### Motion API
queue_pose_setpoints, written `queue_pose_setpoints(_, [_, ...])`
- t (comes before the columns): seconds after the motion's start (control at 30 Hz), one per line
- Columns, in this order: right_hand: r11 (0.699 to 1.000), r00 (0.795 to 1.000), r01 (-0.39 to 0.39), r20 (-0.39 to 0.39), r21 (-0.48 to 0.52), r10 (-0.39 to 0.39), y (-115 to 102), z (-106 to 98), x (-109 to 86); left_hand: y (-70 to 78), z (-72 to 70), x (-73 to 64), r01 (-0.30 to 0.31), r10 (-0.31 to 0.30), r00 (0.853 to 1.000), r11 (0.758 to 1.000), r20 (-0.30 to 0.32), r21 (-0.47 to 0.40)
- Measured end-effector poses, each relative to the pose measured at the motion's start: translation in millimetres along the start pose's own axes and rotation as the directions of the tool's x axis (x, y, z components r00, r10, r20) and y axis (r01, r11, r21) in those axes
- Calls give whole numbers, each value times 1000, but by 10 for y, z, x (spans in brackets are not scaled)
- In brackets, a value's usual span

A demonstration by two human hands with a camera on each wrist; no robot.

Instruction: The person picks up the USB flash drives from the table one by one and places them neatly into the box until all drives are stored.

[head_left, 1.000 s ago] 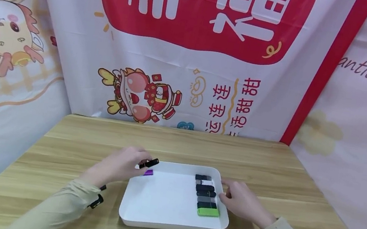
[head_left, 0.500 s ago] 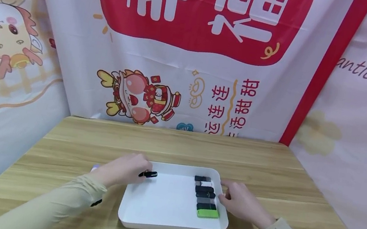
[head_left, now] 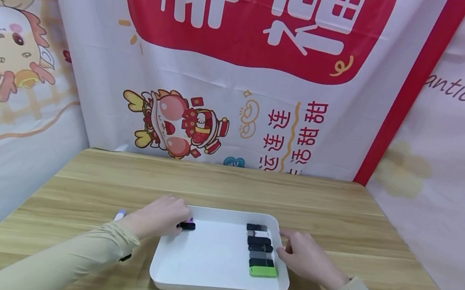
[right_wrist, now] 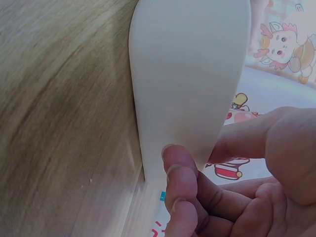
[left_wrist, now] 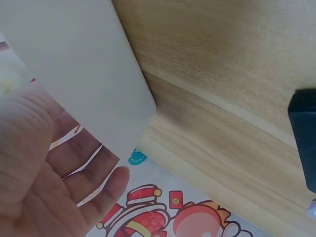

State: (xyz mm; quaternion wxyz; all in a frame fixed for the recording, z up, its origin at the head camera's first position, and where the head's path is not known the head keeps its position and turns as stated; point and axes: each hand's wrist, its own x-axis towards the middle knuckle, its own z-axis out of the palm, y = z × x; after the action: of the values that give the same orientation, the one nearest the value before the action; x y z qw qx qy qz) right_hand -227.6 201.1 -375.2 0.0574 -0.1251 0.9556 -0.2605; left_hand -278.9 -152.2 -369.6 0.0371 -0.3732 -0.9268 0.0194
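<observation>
A white rectangular tray [head_left: 216,255] lies on the table. My left hand [head_left: 163,215] reaches over its back left corner; its fingers pinch the end of a small black stick [head_left: 188,226], low inside the tray. Just behind it a bit of a purple stick [head_left: 190,220] shows. In the left wrist view the tray wall [left_wrist: 84,74] hides the fingertips of my left hand [left_wrist: 64,182]. At the right side my right hand [head_left: 303,256] grips the tray's wall [right_wrist: 190,74], with curled fingers [right_wrist: 180,187] outside it and another digit passing behind the rim.
Along the tray's right side several small sticks lie in a column, among them a black one [head_left: 259,240] and a green one [head_left: 263,271]. A lavender and white stick [head_left: 120,214] lies on the table beyond my left forearm. Printed cloth [head_left: 242,81] hangs behind the table.
My left hand has lowered the black stick into the tray's back left corner, beside the purple one. The lavender stick has come into view behind my forearm. My right hand stays put.
</observation>
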Motion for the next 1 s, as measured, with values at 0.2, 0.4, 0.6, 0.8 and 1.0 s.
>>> queue_pose_setpoints(0.2, [1000, 1000, -1, -6, -5, 1, 2, 1, 3, 9, -9, -1, -25, 26, 1000, 998, -12, 51])
queue_pose_setpoints(0.4, [1000, 1000, -18, 0, -2, 18, 18, 5, 9, 10, 13, 12, -26, 27, 1000, 994, -5, 107])
queue_pose_setpoints(0.6, [1000, 1000, -20, 1, 2, 20, 30, 13, 15, 33, -2, 23, 5, -5, 1000, 993, 4, 122])
queue_pose_setpoints(0.8, [1000, 1000, -21, 5, 8, 21, 22, 9, 9, 38, -15, 16, 22, -23, 1000, 993, 5, 114])
queue_pose_setpoints(1.0, [1000, 1000, -19, 9, 15, 19, 7, -3, 2, 16, -57, -1, 36, -34, 999, 999, -36, 31])
